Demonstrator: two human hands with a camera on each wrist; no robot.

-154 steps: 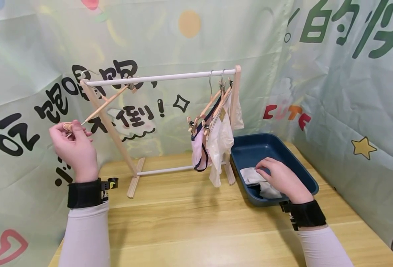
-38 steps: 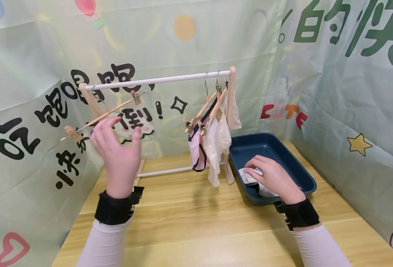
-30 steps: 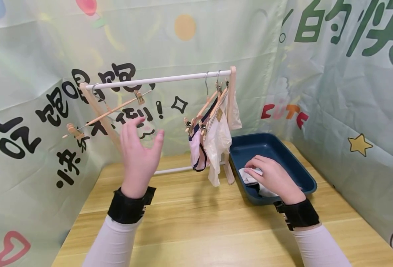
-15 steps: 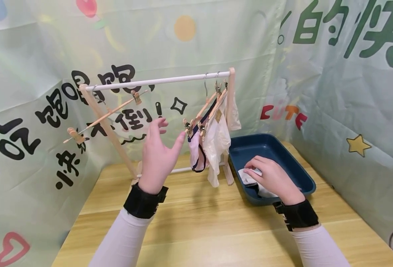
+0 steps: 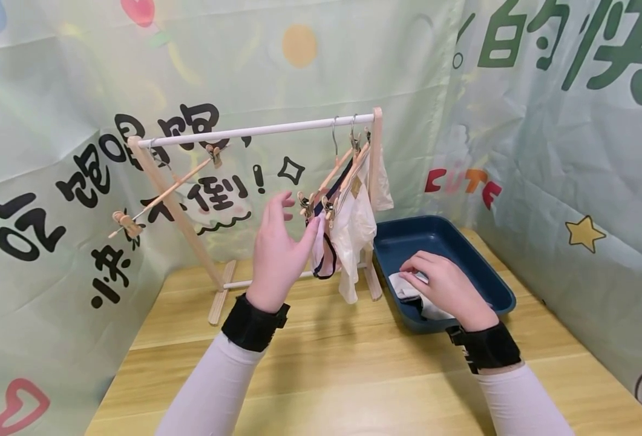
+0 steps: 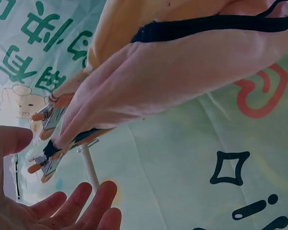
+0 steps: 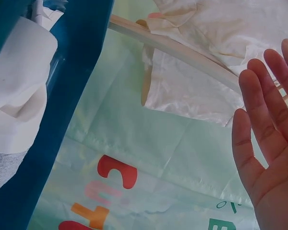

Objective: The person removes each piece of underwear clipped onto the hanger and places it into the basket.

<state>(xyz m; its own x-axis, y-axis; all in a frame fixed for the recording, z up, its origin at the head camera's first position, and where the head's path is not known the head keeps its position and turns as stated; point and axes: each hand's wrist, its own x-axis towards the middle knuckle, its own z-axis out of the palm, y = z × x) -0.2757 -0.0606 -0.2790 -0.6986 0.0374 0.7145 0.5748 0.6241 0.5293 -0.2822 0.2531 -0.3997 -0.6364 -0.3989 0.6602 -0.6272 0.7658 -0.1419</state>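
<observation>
Here the left hand [image 5: 279, 254] is hovering at the pink garment [image 6: 182, 76], thumb and fingers standing wide apart, facing its clip [image 5: 303, 204] and gripping nothing, while that garment is hanging toward the rack's [image 5: 255, 129] right end. A cream garment [image 5: 353, 242] is partly hiding it, and the post is covering some of a paler piece [image 5: 384, 181] behind. Over in the blue tray [image 5: 429, 233], the right hand [image 5: 451, 287] is blocking much of the folded cloth [image 5: 405, 287]; its fingers are lying loose, holding nothing, and the right wrist view is cutting the hand off. A bare hanger [image 5: 165, 197] is hanging at the rack's left. Underneath, the wood-grain table [image 5: 353, 387] is catching a soft glare, and pale green printed backdrops [image 5: 408, 60] are surrounding everything, their large green characters running out of frame.
</observation>
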